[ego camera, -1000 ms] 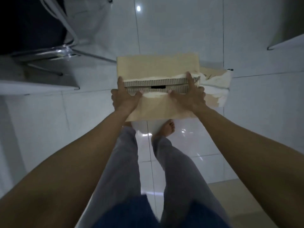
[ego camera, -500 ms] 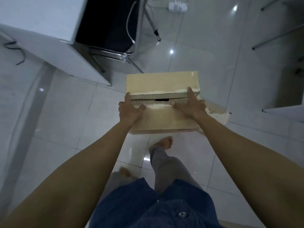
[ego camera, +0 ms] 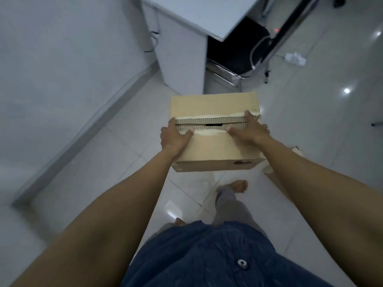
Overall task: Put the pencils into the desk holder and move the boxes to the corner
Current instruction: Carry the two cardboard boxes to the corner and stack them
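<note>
Box (ego camera: 215, 104) is up off the floor (ego camera: 124, 162), near the wall (ego camera: 62, 69) and the white desk (ego camera: 182, 65). The left hand (ego camera: 174, 138) and the right hand (ego camera: 249, 132) grip its two ends, thumbs (ego camera: 188, 133) flat on top and the other fingers (ego camera: 249, 115) wrapped round the sides. I think this is the step of moving it to the corner, and next it must go down low and gently there.
</note>
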